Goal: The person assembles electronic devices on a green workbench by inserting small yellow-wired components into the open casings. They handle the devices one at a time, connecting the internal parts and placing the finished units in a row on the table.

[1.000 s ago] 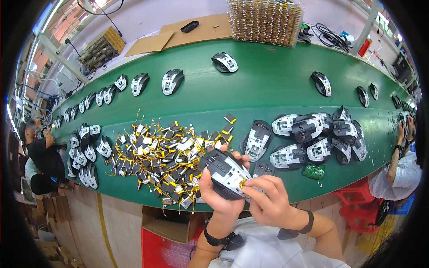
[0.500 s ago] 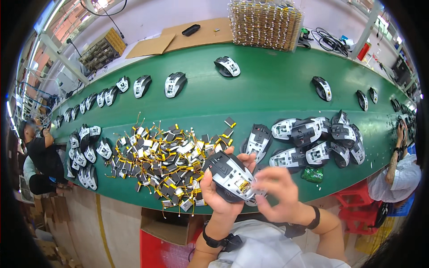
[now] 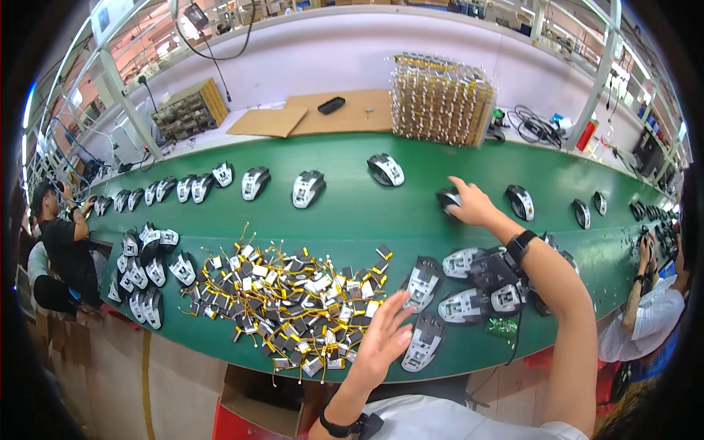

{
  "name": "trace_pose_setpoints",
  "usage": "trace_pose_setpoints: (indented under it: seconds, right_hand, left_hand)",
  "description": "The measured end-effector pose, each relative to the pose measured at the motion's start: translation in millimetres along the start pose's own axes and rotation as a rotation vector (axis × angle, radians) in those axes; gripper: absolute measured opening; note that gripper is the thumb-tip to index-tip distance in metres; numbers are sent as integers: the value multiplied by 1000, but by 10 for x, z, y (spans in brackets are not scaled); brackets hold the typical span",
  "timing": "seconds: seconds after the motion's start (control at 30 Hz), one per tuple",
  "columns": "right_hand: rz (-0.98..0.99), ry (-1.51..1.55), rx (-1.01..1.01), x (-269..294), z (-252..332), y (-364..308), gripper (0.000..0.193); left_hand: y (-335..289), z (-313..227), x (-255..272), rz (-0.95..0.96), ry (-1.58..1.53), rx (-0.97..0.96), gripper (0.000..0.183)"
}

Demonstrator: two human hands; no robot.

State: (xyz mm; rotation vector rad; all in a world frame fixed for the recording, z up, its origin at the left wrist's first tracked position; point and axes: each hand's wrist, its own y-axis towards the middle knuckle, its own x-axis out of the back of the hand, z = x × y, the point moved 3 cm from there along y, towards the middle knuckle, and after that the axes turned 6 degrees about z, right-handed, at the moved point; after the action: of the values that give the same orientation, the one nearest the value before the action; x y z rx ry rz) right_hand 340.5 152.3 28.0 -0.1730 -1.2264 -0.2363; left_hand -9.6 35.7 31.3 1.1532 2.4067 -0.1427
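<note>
My right hand (image 3: 473, 205) reaches out over the green bench (image 3: 352, 220), its fingers around a black computer mouse shell (image 3: 446, 198) that they partly cover. My left hand (image 3: 381, 343) is open and holds nothing, fingers spread above the near edge. It is nearest to a white-and-black mouse shell (image 3: 423, 346), with another mouse shell (image 3: 423, 282) just beyond. Left of that hand lies a heap of small battery packs (image 3: 293, 308) with yellow tape and thin wires. My right forearm hides part of a cluster of mouse shells (image 3: 466, 304) on the right.
A spaced row of mouse shells (image 3: 309, 189) runs along the far half of the bench. More mouse shells (image 3: 154, 271) are grouped at the left. A clear-wrapped block of batteries (image 3: 444, 103) and cardboard (image 3: 345, 117) stand behind. People (image 3: 66, 249) sit at both ends.
My right hand has gone from the mouse shell near me to the far part of the bench, carrying a shell there. My left hand has let go and opened. The view has tilted up.
</note>
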Motion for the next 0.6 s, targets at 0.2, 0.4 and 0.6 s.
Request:
trace_pose_setpoints:
  seconds: [0.2,0.4,0.6]
  right_hand:
    - [413,-545,-287,142,586,569,61]
    - [121,-41,-128,-555,1153,1695,72]
    - [184,425,240,-377,1304,1421,91]
  left_hand:
    - [-319,-163,242,-32,53,-48,50]
    - [-389,-376,259,-25,85,-95,42]
    - [-396,-434,462,-298,61,-198,57]
